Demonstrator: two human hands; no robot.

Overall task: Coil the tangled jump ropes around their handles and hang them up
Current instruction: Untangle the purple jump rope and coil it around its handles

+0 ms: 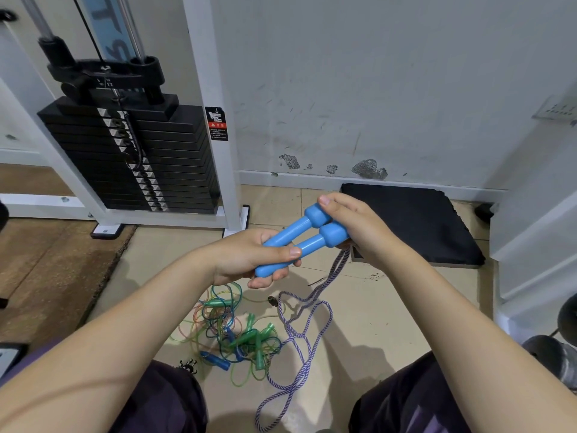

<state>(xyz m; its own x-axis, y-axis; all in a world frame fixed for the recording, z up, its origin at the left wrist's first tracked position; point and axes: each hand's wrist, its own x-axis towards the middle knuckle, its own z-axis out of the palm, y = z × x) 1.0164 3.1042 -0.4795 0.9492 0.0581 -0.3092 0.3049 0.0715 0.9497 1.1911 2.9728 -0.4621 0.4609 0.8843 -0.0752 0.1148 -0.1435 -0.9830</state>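
Observation:
Two light-blue jump-rope handles [299,239] lie side by side in the air at the middle of the view. My left hand [253,257] grips their lower ends. My right hand [359,226] closes over their thick upper ends. A purple-and-white braided rope [299,339] hangs down from under my right hand and trails in loose loops across the floor. Left of it lies a tangled heap of thin translucent ropes [231,332] in green, blue and orange, with green and blue handles among them.
A black weight stack [134,157] in a white machine frame [215,126] stands at the back left. A black foam pad [415,223] lies by the wall at the right. My knees in dark trousers [162,398] frame the floor below. Round weights [559,354] sit at the far right.

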